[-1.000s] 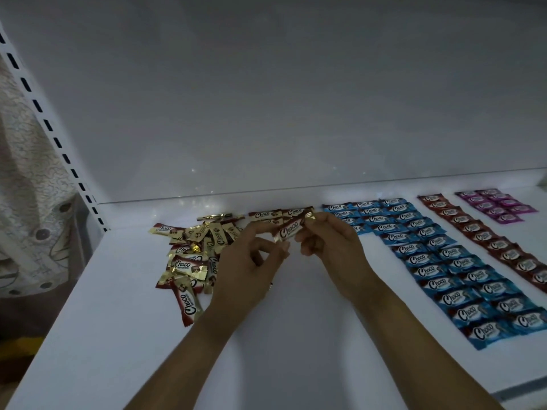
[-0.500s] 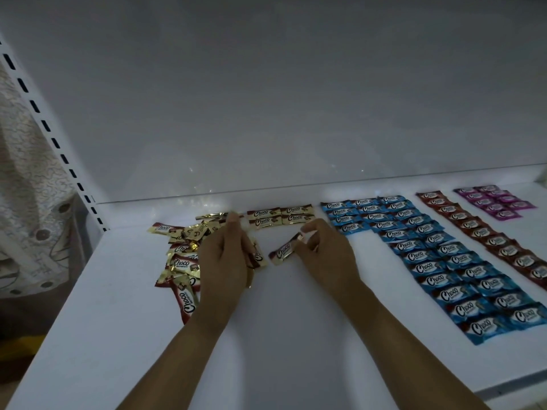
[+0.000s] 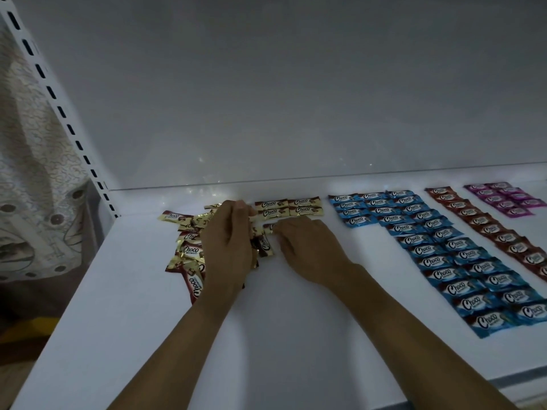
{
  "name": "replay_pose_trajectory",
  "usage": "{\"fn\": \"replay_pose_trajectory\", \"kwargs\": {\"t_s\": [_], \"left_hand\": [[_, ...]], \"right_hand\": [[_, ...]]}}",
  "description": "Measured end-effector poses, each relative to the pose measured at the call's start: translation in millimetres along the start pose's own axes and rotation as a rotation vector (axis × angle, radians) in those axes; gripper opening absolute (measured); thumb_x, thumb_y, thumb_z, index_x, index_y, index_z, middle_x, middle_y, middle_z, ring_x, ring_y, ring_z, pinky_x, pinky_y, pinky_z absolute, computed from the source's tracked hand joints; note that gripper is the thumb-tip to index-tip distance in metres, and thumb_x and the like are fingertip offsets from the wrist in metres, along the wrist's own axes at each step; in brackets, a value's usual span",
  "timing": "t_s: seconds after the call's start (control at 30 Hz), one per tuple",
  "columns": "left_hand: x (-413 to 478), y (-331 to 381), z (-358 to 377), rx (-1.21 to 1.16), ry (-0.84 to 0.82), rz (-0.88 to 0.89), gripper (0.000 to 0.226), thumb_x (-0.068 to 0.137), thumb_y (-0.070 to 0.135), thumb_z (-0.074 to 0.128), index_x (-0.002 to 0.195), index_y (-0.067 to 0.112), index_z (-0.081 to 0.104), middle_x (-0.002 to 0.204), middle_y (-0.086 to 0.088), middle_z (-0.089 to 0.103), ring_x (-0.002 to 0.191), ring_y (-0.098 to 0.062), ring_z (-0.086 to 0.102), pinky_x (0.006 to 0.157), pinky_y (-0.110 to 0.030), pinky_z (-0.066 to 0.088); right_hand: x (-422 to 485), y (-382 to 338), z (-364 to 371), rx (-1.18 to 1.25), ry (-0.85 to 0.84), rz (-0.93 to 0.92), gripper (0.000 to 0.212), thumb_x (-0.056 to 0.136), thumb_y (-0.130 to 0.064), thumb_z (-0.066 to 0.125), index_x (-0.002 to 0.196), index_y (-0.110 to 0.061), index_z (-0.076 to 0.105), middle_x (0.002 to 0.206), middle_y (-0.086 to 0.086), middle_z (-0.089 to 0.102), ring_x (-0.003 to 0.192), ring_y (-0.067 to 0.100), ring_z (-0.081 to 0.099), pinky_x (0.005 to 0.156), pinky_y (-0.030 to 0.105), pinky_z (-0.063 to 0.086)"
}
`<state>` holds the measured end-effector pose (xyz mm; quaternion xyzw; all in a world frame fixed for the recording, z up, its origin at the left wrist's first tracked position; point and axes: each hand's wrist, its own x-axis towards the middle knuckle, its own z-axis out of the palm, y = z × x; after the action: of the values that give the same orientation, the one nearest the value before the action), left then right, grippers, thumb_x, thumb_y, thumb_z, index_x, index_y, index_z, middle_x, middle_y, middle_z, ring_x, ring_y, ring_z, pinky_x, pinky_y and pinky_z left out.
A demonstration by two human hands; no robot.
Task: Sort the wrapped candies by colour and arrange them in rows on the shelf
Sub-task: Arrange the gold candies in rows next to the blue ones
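A white shelf (image 3: 266, 335) is seen carrying wrapped candies grouped by colour. Near its back left corner a loose pile of gold-wrapped candies (image 3: 185, 247) is heaped. The left hand (image 3: 229, 247) is laid over the pile's right side with its fingers bent down toward the back edge; whether anything is gripped there cannot be told. Just right of the pile, along the back edge, four gold-wrapped candies in two short rows (image 3: 288, 207) are laid flat. Directly in front of them a single gold-wrapped candy (image 3: 268, 227) is held at its right end by the curled fingers of the right hand (image 3: 307, 247), low over the shelf. A dark-wrapped candy (image 3: 265, 246) is seen between the two hands. Further right, blue-wrapped candies (image 3: 444, 253) are set out in rows running from the back edge toward the front right corner. Beside them lie a single row of red-wrapped candies (image 3: 497, 232) and a small block of magenta-wrapped candies (image 3: 506, 199) near the back right corner. A white slotted upright (image 3: 59, 110) stands at the shelf's left edge, with patterned cloth (image 3: 29, 173) beyond it.
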<state>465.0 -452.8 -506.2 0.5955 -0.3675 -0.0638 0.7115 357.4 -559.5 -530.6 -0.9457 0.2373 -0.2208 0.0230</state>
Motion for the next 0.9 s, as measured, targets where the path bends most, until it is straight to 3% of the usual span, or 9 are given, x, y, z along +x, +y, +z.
{"fn": "replay_pose_trajectory", "kwargs": {"t_s": [0.17, 0.27, 0.4, 0.43, 0.5, 0.6, 0.7, 0.8, 0.9], "left_hand": [[-1, -7, -1, 0.297, -0.077, 0.301, 0.030, 0.100, 0.030, 0.037, 0.085, 0.015, 0.059, 0.058, 0.003, 0.054, 0.052, -0.014, 0.051, 0.047, -0.022, 0.037], [-3, -10, -1, 0.529, -0.177, 0.447, 0.039, 0.100, 0.031, 0.032, 0.092, 0.007, 0.061, 0.069, -0.001, 0.062, 0.051, -0.012, 0.054, 0.048, -0.022, 0.037], [9, -15, -10, 0.769, -0.204, 0.630, 0.027, 0.096, 0.019, 0.041, 0.096, 0.004, 0.064, 0.079, -0.010, 0.066, 0.064, -0.029, 0.063, 0.054, -0.034, 0.050], [12, -18, -13, 0.882, -0.194, 0.619, 0.026, 0.094, 0.021, 0.044, 0.102, 0.007, 0.065, 0.091, -0.012, 0.068, 0.077, -0.034, 0.066, 0.067, -0.043, 0.054], [12, -19, -16, 1.212, -0.281, 0.427, 0.044, 0.091, 0.046, 0.044, 0.123, 0.020, 0.061, 0.130, -0.012, 0.058, 0.117, -0.042, 0.055, 0.093, -0.066, 0.039], [10, -23, -21, 1.353, -0.534, -0.038, 0.071, 0.083, 0.078, 0.035, 0.143, 0.041, 0.034, 0.159, -0.002, 0.019, 0.146, -0.036, 0.011, 0.108, -0.068, 0.013], [8, -23, -28, 1.312, -0.525, -0.015, 0.071, 0.079, 0.076, 0.041, 0.139, 0.037, 0.042, 0.153, 0.000, 0.031, 0.144, -0.032, 0.019, 0.109, -0.059, 0.026], [3, -24, -38, 1.219, -0.439, 0.133, 0.066, 0.074, 0.065, 0.036, 0.118, 0.024, 0.065, 0.125, -0.006, 0.059, 0.123, -0.037, 0.047, 0.089, -0.058, 0.046], [0, -25, -44, 1.180, -0.436, 0.155, 0.062, 0.075, 0.059, 0.036, 0.113, 0.021, 0.066, 0.116, -0.007, 0.061, 0.114, -0.037, 0.054, 0.081, -0.054, 0.052]], "right_hand": [[-2, -4, 7, 0.038, -0.039, 0.024, 0.053, 0.087, -0.032, 0.027, 0.120, -0.011, 0.064, 0.124, 0.007, 0.063, 0.111, 0.029, 0.057, 0.083, 0.038, 0.045], [-1, -4, 6, 0.090, -0.022, 0.019, 0.053, 0.084, -0.028, 0.029, 0.116, -0.007, 0.065, 0.124, 0.012, 0.063, 0.110, 0.032, 0.059, 0.083, 0.040, 0.047], [-2, -2, 5, 0.180, 0.074, 0.060, 0.047, 0.081, -0.021, 0.032, 0.111, -0.010, 0.067, 0.120, 0.012, 0.063, 0.109, 0.033, 0.058, 0.090, 0.045, 0.049], [-2, -1, 5, 0.177, 0.099, 0.067, 0.045, 0.082, -0.020, 0.033, 0.109, -0.011, 0.067, 0.117, 0.011, 0.064, 0.107, 0.032, 0.059, 0.088, 0.045, 0.049], [-2, 0, 4, 0.157, 0.128, 0.086, 0.043, 0.082, -0.021, 0.033, 0.106, -0.010, 0.068, 0.113, 0.010, 0.064, 0.104, 0.032, 0.059, 0.085, 0.043, 0.050], [-4, 1, 4, 0.163, 0.150, 0.104, 0.044, 0.083, -0.023, 0.032, 0.105, -0.011, 0.068, 0.111, 0.008, 0.064, 0.105, 0.031, 0.058, 0.083, 0.040, 0.047], [-5, 1, 3, 0.198, 0.157, 0.117, 0.047, 0.083, -0.027, 0.029, 0.106, -0.011, 0.068, 0.112, 0.007, 0.064, 0.108, 0.029, 0.056, 0.086, 0.038, 0.043], [-5, -3, -1, 0.178, 0.148, 0.083, 0.046, 0.083, -0.027, 0.029, 0.105, -0.013, 0.067, 0.108, 0.004, 0.064, 0.104, 0.027, 0.056, 0.083, 0.035, 0.042], [-5, -16, -3, 0.143, 0.066, 0.036, 0.050, 0.083, -0.031, 0.026, 0.105, -0.017, 0.068, 0.103, 0.001, 0.067, 0.101, 0.023, 0.056, 0.078, 0.032, 0.035]]}}
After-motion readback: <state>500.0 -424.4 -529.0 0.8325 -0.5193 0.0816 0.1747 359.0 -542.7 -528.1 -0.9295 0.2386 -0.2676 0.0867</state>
